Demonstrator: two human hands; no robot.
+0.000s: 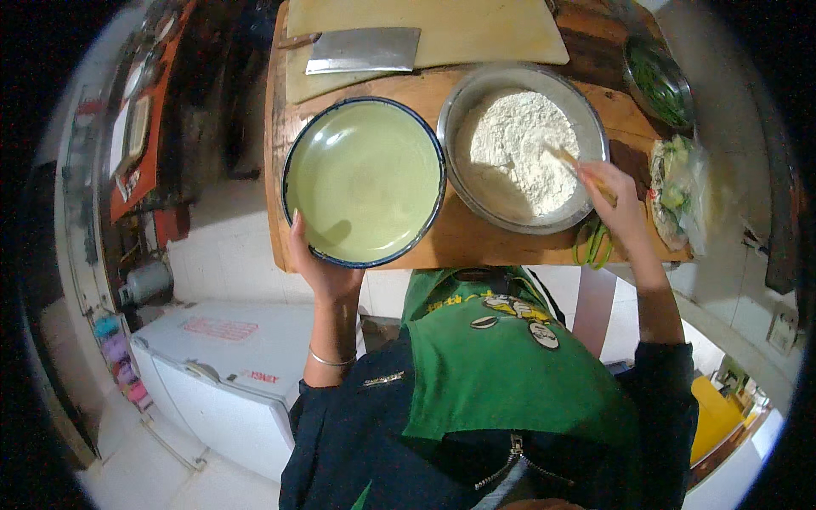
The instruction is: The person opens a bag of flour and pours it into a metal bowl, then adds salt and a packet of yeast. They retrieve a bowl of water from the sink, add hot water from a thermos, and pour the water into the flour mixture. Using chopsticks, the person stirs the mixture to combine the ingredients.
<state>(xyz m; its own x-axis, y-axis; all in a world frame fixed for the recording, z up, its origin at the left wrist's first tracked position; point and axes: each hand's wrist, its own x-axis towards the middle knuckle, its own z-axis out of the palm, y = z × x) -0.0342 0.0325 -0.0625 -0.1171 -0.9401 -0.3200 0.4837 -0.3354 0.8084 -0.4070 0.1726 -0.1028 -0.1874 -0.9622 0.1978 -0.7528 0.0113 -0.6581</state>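
My left hand (325, 271) grips the near left rim of a round, pale green enamel basin (366, 182) with a dark blue edge; its thumb lies on the rim and the other fingers are hidden beneath. Clear liquid seems to be in the basin. In my right hand (609, 188) is a thin wooden utensil (562, 155), perhaps chopsticks, its tip in white flour (526, 150). That flour fills part of a wide metal bowl (468, 185), which stands to the right of the basin. Both vessels are on a wooden table (446, 245).
A cleaver (366, 51) lies on a large cutting board (484, 32) at the back. Greens in a bowl (660, 83) and a plastic bag of vegetables (679, 194) are at the right. Green scissor-like handles (593, 244) stick out below the metal bowl. A white chest freezer (217, 363) stands lower left.
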